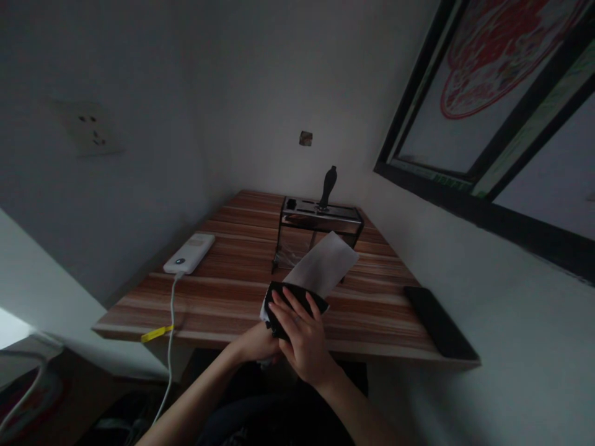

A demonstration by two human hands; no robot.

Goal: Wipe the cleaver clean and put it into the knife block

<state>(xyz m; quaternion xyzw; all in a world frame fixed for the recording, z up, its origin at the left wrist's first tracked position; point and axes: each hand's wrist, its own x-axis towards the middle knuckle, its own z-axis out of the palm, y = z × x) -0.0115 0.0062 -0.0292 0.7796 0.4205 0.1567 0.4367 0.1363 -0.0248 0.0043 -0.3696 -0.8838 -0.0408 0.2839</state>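
My right hand [300, 334] lies over a black, flat piece [297, 296], its fingers spread across the top. Under that piece is a white sheet [328, 263], paper-like, which sticks out forward and to the right; a bit of white also shows at the black piece's left edge. My left hand [260, 342] is beneath the bundle from the left, with its fingers hidden by the black piece and my other hand. Both hands are at the table's near edge. Just beyond the sheet stands a metal-framed device [320, 210] with an upright black handle [328, 186].
On the wood-grain table [223, 291] a white power bank [190, 253] sits at left, its white cable [171, 334] with a yellow tag [155, 334] hanging off the edge. A black phone-like slab [439, 322] lies at right. Walls border the table; a framed picture [493, 93] hangs right.
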